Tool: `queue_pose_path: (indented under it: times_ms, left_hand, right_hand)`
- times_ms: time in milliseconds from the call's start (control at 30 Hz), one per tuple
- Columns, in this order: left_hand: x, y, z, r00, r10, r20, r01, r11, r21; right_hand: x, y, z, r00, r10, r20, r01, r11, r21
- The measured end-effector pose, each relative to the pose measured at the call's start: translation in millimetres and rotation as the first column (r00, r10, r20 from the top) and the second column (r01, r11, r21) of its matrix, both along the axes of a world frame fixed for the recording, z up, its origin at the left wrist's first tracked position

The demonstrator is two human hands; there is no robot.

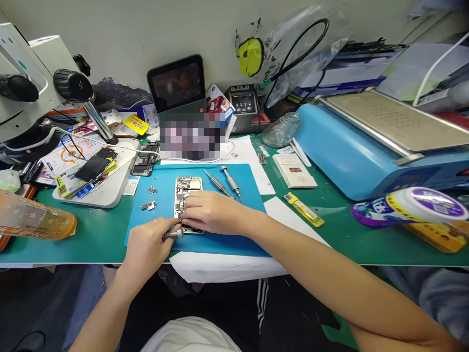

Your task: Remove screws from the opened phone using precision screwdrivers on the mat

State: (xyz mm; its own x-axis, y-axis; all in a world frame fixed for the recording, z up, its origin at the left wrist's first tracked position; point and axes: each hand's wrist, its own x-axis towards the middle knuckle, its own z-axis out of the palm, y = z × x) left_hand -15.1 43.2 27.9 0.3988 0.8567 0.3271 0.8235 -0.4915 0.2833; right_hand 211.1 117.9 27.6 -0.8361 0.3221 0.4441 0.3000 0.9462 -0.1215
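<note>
An opened phone with its inner parts bare lies upright on the blue mat. At its lower left edge is my left hand, the curled fingers around a grey screwdriver whose knurled end sticks out to the right. My right hand rests over the phone's right and middle part. Its fingers are bent and pressed together near my left fingertips; whatever they pinch is too small or hidden. Small metal phone parts lie on the mat's left side. Two more screwdrivers lie beyond my right hand.
A microscope stands at left by a drink cup and another opened phone. A screen is at the back. A blue machine, a glass jar, a white box and a tub occupy the right.
</note>
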Motion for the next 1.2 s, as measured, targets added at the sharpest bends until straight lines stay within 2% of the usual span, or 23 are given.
queue_pose_path:
  times_ms: [267,500,667,767,1200]
  left_hand:
    - [2,1,-1.7,1.0,0.002,0.0,-0.002,1.0,0.021]
    - [5,-9,-2.0,1.0,0.011,-0.006,-0.01,0.992,0.125]
    - [3,-21,-2.5,0.991,-0.124,-0.043,0.131,0.954,0.27]
    - [3,-24,-4.3,0.984,-0.163,-0.076,0.179,0.94,0.29]
    - [5,-23,-9.8,0.987,-0.154,-0.035,0.157,0.93,0.331]
  right_hand:
    - [2,-3,2.3,1.0,0.004,-0.006,-0.004,1.0,-0.022]
    - [1,-5,1.7,1.0,-0.025,0.009,0.025,1.0,-0.009]
    - [1,-7,4.0,0.999,-0.054,0.003,0.054,0.998,-0.038]
    - [1,-9,5.0,0.997,-0.076,0.006,0.076,0.997,-0.034]
    - [0,-11,6.7,0.993,-0.11,-0.038,0.109,0.993,-0.037]
